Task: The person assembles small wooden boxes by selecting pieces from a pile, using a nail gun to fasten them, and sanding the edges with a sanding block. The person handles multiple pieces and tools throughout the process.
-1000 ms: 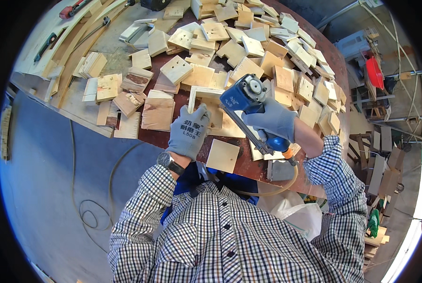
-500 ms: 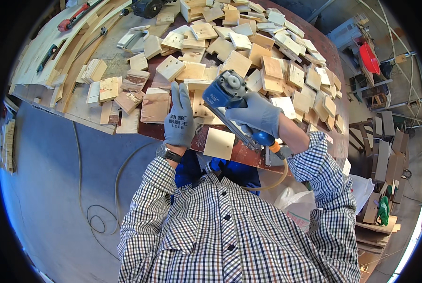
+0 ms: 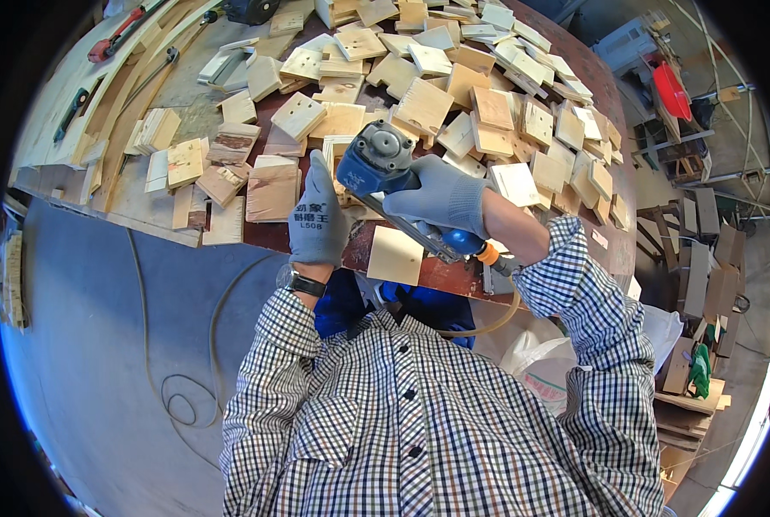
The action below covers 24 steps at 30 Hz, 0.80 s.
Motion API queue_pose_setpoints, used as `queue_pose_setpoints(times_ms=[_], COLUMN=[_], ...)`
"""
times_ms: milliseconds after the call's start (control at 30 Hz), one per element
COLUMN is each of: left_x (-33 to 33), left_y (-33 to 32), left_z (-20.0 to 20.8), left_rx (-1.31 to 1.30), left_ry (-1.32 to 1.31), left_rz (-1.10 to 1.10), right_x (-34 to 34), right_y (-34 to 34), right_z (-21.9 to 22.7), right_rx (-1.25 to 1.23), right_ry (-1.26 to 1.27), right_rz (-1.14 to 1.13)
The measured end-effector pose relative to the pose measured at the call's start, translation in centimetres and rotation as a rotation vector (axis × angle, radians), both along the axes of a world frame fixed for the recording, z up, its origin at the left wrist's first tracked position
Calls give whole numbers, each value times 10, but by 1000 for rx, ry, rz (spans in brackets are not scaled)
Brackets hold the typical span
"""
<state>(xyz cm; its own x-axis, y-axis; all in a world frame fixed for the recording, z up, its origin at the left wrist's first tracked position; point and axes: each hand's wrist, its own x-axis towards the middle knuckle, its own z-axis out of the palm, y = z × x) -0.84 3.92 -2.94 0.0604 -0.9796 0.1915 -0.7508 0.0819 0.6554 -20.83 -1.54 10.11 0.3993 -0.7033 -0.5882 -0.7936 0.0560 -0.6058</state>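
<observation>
In my right hand [image 3: 437,196], gloved in grey, is a blue pneumatic nail gun [image 3: 376,162]; the fingers wrap its handle. The tool's head is over a wooden block [image 3: 337,150] at the table's near edge. My left hand [image 3: 318,226], also gloved, holds that block from its left side, fingers straight along it. The nail gun and the glove hide most of the block and the thumb's grip. A pale square wooden piece [image 3: 394,256] lies just nearer to me, at the table edge. An orange fitting [image 3: 487,254] joins the gun to its air hose [image 3: 499,320].
Many loose wooden blocks [image 3: 422,105] cover the dark red table [image 3: 459,280]. Long boards and a red-handled tool [image 3: 114,36] lie at the far left. A hose [image 3: 215,345] coils on the floor at left. A white plastic bag [image 3: 536,358] is beside my right arm.
The nail gun and my right hand have shifted left, toward the block by my left hand. The whole view has shifted slightly. Both hands keep their hold.
</observation>
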Motion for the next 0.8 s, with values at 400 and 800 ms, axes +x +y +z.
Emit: queue_pose_setpoints(times_ms=[400,800], left_x=[3,3], left_y=[0,0], left_z=[-11,-13], left_rx=[-10,-6], left_ry=[-46,-81], left_rz=[-53,2], right_x=[16,15], right_y=[-4,3], right_z=[19,17], right_rx=[31,-8], right_ry=[180,102], right_rz=[84,35])
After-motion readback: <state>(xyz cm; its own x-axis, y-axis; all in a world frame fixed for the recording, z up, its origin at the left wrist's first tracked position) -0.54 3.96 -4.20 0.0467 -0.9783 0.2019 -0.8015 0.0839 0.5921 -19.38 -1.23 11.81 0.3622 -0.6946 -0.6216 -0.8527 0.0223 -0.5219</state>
